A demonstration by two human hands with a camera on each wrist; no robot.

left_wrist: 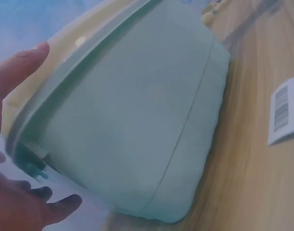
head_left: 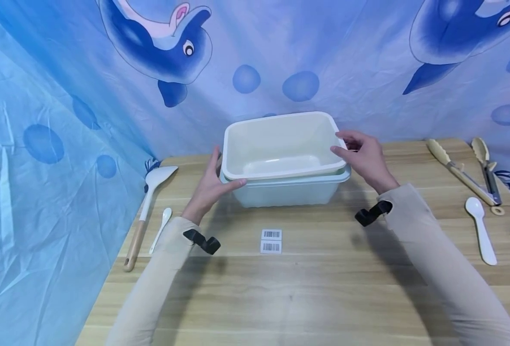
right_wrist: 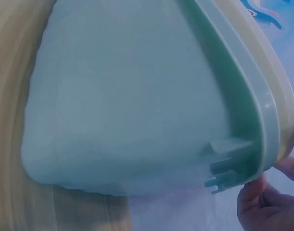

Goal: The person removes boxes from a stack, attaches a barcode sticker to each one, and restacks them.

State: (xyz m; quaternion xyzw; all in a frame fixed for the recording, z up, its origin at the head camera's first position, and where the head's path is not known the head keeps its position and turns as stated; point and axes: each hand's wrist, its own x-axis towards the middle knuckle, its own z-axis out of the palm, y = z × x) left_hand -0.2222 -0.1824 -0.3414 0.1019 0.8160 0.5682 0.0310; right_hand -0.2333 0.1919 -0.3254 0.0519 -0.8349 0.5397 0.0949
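A white plastic basin [head_left: 281, 137] sits slightly tilted inside a pale green basin [head_left: 285, 193] at the back middle of the table. My left hand [head_left: 208, 190] is at the left end, its thumb stretched along the front corner of the rims and the other fingers spread beside the end wall. At the other end my right hand [head_left: 365, 156] pinches the white basin's rim, thumb over its inner side. The right wrist view shows its fingers [right_wrist: 255, 190] at the rim corner, near a green clip. The left wrist view shows the green basin's side wall [left_wrist: 137, 106].
On the left lie a white spatula [head_left: 144, 206] with a wooden handle and a small white spoon [head_left: 161, 228]. A barcode label [head_left: 271, 241] is in front of the basins. Tongs [head_left: 462, 175] and a white spoon [head_left: 481, 233] lie right. A blue curtain [head_left: 272, 48] hangs behind.
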